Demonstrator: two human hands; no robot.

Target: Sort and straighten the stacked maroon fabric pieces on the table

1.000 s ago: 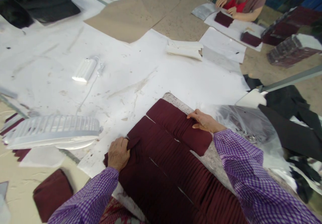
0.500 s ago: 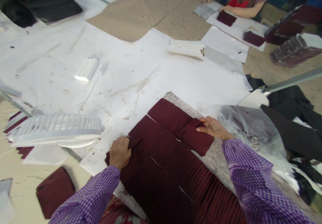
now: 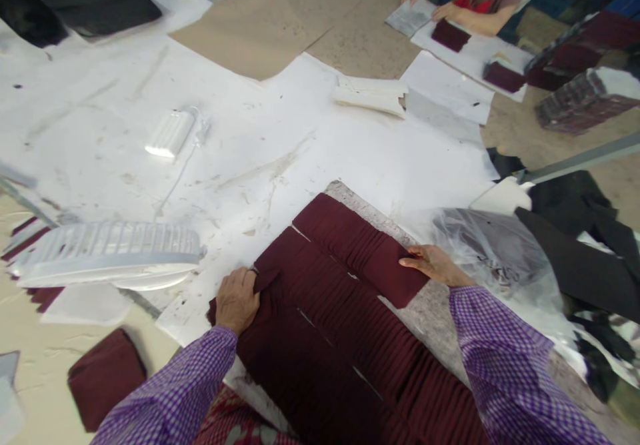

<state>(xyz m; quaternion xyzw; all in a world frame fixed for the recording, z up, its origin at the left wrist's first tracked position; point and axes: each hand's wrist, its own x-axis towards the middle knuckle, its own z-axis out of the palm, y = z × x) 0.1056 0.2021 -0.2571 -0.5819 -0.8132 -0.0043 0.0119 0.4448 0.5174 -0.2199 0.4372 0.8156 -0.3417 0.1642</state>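
Overlapping maroon fabric pieces [image 3: 345, 298] lie in several slanting rows on a grey speckled board [image 3: 435, 315] in front of me. My left hand [image 3: 239, 300] is closed around a bunch of maroon fabric at the left edge of the rows. Part of that bunch is hidden under the fingers. My right hand [image 3: 433, 263] is at the right end of the far row, its thumb and fingers pinching the edge of the flat end piece [image 3: 400, 278].
A white electric fan [image 3: 110, 255] lies at the left beside a white corded device [image 3: 171, 133]. A folded maroon bundle [image 3: 107, 379] sits lower left. Clear plastic [image 3: 500, 258] and black scraps [image 3: 575, 258] are at the right. Another person [image 3: 475, 5] handles pieces across the table.
My right hand has shifted slightly right and down, its fingers closer together. The far row's end piece now lies flatter. My left hand keeps its grip in nearly the same place.
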